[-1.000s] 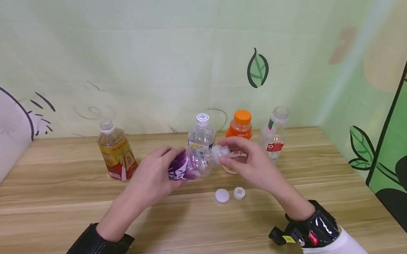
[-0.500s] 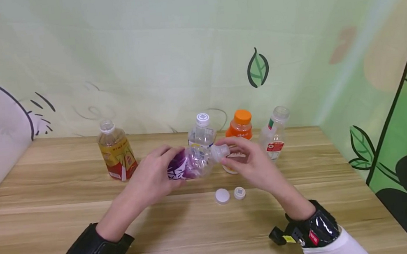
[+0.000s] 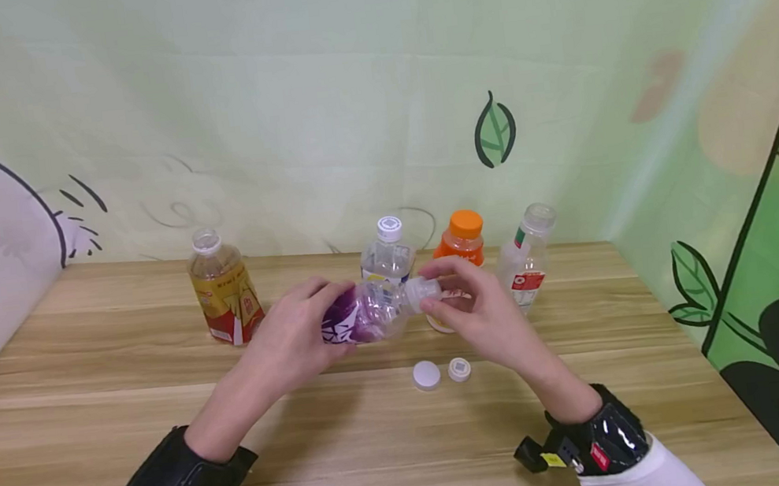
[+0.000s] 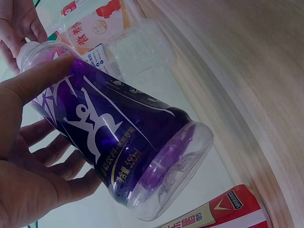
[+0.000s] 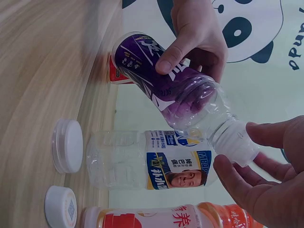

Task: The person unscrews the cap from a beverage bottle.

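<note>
A clear plastic bottle with a purple label (image 3: 342, 321) is held tilted on its side above the table, its neck toward the right. My left hand (image 3: 292, 332) grips it round the label; the left wrist view shows the thumb over the purple label (image 4: 102, 114) and the fingers beneath. With thumb and fingertips my right hand (image 3: 485, 312) pinches the whitish cap (image 5: 236, 144) at the bottle's mouth. On the wood below lie two loose white caps, a wider one (image 3: 426, 375) and a smaller one (image 3: 459, 369).
Behind the hands stand a clear bottle with a white cap (image 3: 390, 247), an orange-capped bottle (image 3: 465, 235) and an uncapped clear bottle with a red label (image 3: 527, 260). An uncapped yellow-and-red-labelled bottle (image 3: 226, 296) stands at left. A printed cloth (image 3: 263, 129) hangs behind the table.
The purple-labelled bottle stays in nearly the same place and tilt. My right fingers shift slightly around the cap; the left hand keeps its grip.
</note>
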{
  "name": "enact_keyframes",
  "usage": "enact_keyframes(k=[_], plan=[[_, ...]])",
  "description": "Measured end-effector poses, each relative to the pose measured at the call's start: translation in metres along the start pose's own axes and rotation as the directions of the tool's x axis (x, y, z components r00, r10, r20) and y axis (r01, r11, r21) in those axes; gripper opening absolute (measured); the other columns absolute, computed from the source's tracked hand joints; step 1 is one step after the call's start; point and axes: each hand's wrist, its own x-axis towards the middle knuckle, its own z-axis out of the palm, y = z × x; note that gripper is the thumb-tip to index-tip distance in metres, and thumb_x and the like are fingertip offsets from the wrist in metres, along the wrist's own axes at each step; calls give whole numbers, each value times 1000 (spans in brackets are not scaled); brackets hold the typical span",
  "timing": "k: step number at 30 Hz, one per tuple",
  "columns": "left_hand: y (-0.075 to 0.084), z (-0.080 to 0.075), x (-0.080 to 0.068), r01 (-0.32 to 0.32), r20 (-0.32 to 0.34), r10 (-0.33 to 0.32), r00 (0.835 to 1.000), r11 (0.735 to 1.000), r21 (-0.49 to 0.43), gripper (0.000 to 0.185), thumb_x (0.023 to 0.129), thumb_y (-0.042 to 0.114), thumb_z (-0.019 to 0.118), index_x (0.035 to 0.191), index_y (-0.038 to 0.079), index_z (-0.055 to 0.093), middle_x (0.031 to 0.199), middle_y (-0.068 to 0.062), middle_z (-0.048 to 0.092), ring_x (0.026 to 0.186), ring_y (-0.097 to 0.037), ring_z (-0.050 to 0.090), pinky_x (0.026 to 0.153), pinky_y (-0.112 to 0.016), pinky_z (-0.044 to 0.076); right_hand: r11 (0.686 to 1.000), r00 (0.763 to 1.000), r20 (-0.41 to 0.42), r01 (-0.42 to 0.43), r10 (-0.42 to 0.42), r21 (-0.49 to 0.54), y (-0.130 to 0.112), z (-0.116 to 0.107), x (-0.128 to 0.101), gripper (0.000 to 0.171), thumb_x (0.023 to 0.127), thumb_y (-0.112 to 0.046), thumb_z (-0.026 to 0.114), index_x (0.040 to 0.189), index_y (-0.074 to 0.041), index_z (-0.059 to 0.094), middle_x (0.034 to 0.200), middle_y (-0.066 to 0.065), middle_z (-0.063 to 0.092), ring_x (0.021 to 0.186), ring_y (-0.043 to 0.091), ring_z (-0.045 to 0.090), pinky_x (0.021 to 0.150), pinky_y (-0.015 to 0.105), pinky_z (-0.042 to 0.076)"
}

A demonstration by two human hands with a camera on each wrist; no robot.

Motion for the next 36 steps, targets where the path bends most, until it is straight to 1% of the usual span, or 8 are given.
enact_keyframes(k=[4, 11, 14, 18, 21, 24, 29, 36], plan=[[1, -1, 0, 3, 4, -3, 1000, 1000, -4, 78, 67, 16, 98, 134, 0, 63, 117, -14, 66, 102, -30, 65, 90, -45, 57, 1000, 1000, -3, -14, 14, 16, 2, 0, 0, 38, 92, 5, 74, 128, 7, 62, 124, 20, 65, 112, 33, 64, 92, 32, 57], [1, 0, 0, 3, 6, -3, 1000, 1000, -2, 77, 67, 16, 98, 134, 0, 63, 117, -14, 66, 103, -30, 65, 90, -45, 57, 999, 1000, 21, -11, 10, 40, 1, -1, 0, 39, 91, 10, 72, 129, 8, 61, 125, 21, 64, 114, 35, 63, 93, 33, 56], [1, 0, 0, 3, 6, -3, 1000, 1000, -5, 77, 67, 16, 98, 134, 0, 63, 117, -14, 65, 103, -30, 65, 90, -45, 57, 1000, 1000, 28, -7, 7, 4, 0, -2, -1, 40, 91, 8, 72, 130, 5, 62, 124, 19, 65, 112, 32, 64, 90, 33, 58], [0, 1, 0, 4, 4, -4, 1000, 1000, -4, 78, 67, 17, 98, 134, -1, 63, 118, -14, 65, 103, -30, 65, 90, -45, 57, 999, 999, 49, -20, 22, -37, 0, -2, 0, 41, 92, 5, 73, 131, -2, 63, 120, 16, 67, 102, 30, 68, 79, 37, 62], [0, 1, 0, -1, 1, 1, 1000, 1000, 0, 78, 67, 17, 98, 134, -1, 64, 117, -14, 65, 103, -30, 65, 90, -45, 57, 1000, 997, 66, -29, 29, -8, 0, -2, 0, 40, 93, 4, 72, 131, -2, 62, 117, 17, 67, 98, 31, 68, 75, 41, 62], [0, 1, 0, -6, -4, 6, 1000, 1000, -3, 77, 67, 17, 99, 133, -1, 64, 117, -14, 66, 103, -30, 65, 90, -45, 57, 999, 998, 61, -28, 26, 24, 1, -2, 0, 36, 95, 0, 72, 130, -2, 63, 115, 17, 67, 98, 31, 68, 78, 45, 62], [0, 1, 0, -9, -4, 9, 1000, 1000, -3, 77, 66, 16, 99, 133, -1, 64, 116, -14, 65, 102, -30, 64, 90, -44, 57, 999, 999, 30, -25, 24, 22, 1, -1, 0, 31, 96, -6, 73, 126, -4, 66, 115, 14, 68, 100, 29, 70, 80, 40, 62], [0, 0, 0, 4, 4, -4, 1000, 1000, -2, 77, 67, 16, 98, 134, -1, 64, 116, -13, 65, 102, -30, 65, 90, -45, 57, 999, 999, 9, -39, 39, 5, -1, -1, -1, 38, 93, 0, 74, 129, 2, 62, 125, 15, 63, 109, 31, 66, 86, 32, 59]])
